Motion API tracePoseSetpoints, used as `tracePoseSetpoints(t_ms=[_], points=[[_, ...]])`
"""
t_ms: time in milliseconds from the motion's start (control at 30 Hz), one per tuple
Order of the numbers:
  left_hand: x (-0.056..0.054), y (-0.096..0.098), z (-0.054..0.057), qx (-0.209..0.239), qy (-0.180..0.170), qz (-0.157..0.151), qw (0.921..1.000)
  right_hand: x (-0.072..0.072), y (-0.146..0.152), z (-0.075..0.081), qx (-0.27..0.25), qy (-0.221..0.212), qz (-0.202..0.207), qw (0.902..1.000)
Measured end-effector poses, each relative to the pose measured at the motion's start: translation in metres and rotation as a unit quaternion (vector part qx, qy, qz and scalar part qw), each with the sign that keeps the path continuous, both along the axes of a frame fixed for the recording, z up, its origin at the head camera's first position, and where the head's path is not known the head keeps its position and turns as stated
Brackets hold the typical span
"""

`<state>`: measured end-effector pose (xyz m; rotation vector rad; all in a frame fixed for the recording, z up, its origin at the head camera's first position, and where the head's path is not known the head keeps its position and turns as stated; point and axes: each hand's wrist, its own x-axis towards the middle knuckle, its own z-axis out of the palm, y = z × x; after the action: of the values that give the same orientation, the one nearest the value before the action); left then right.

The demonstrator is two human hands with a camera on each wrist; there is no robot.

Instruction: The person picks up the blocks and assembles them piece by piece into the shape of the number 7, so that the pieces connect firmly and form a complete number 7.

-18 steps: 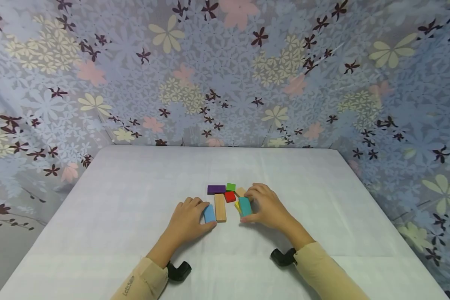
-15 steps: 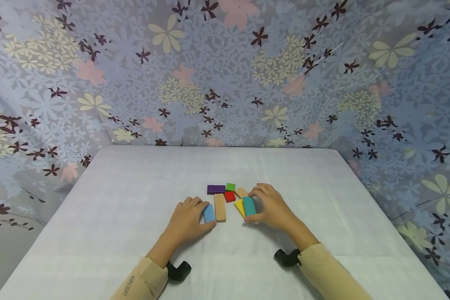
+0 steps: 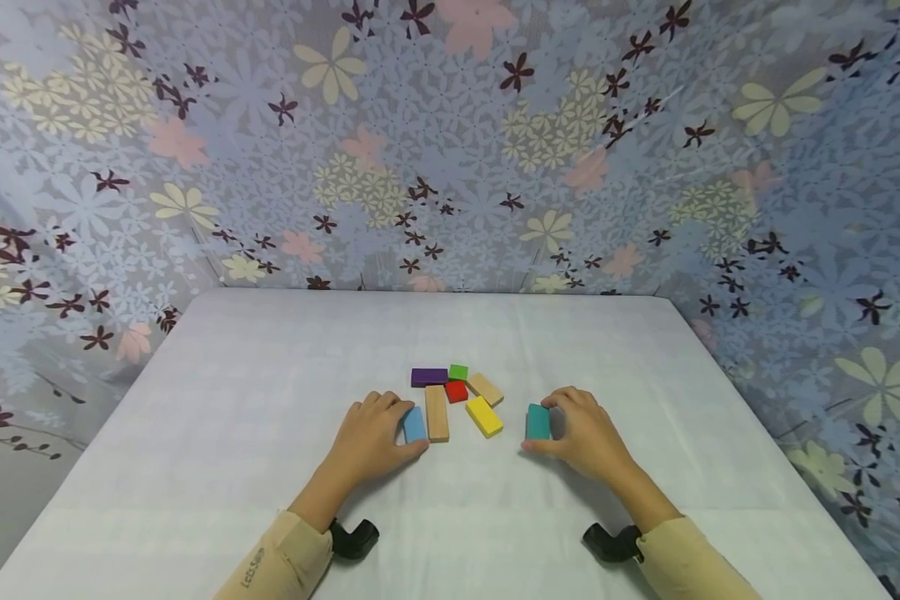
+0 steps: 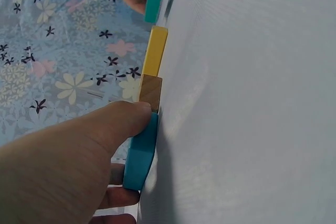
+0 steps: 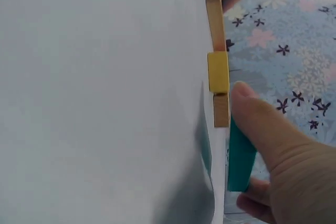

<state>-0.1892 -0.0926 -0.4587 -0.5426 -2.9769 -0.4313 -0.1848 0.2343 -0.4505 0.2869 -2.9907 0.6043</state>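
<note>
My left hand [image 3: 373, 437] grips a light blue block [image 3: 415, 425] between thumb and fingers, at the left of a loose group of blocks. Just right of it, close alongside, lies a long plain wooden block [image 3: 437, 414]. Farther right, my right hand [image 3: 587, 435] pinches a teal block [image 3: 537, 422] by its two ends, apart from the group. Whether the teal block touches the table, I cannot tell. The yellow block [image 3: 484, 416] lies slanted between the hands. In the right wrist view, the thumb [image 5: 262, 124] presses one end of the teal block.
Behind lie a purple block [image 3: 429, 377], a small green block [image 3: 458, 372], a red block [image 3: 457, 392] and a shorter wooden block [image 3: 486, 389]. A white cloth covers the table [image 3: 307, 342]. Flowered fabric [image 3: 450, 150] hangs beyond it. Black curved pieces stick out at both cuffs.
My right hand has moved right with the teal block, away from the group, and the yellow block now shows fully. The left hand still holds the light blue block in place.
</note>
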Motion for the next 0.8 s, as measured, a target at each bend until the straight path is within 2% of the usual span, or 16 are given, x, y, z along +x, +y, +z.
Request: tracePoseSetpoints(t_ms=[467, 600, 800], points=[[-0.001, 0.0, -0.001, 0.003, 0.001, -0.001, 1.0, 0.024, -0.012, -0.024, -0.023, 0.05, -0.021, 0.9983], [-0.001, 0.0, -0.001, 0.004, 0.001, -0.003, 1.0, 0.029, -0.011, -0.03, -0.026, 0.079, -0.019, 0.9963], [-0.002, -0.001, -0.002, 0.005, -0.006, 0.002, 1.0, 0.032, -0.008, -0.035, -0.027, 0.137, 0.005, 0.9901]])
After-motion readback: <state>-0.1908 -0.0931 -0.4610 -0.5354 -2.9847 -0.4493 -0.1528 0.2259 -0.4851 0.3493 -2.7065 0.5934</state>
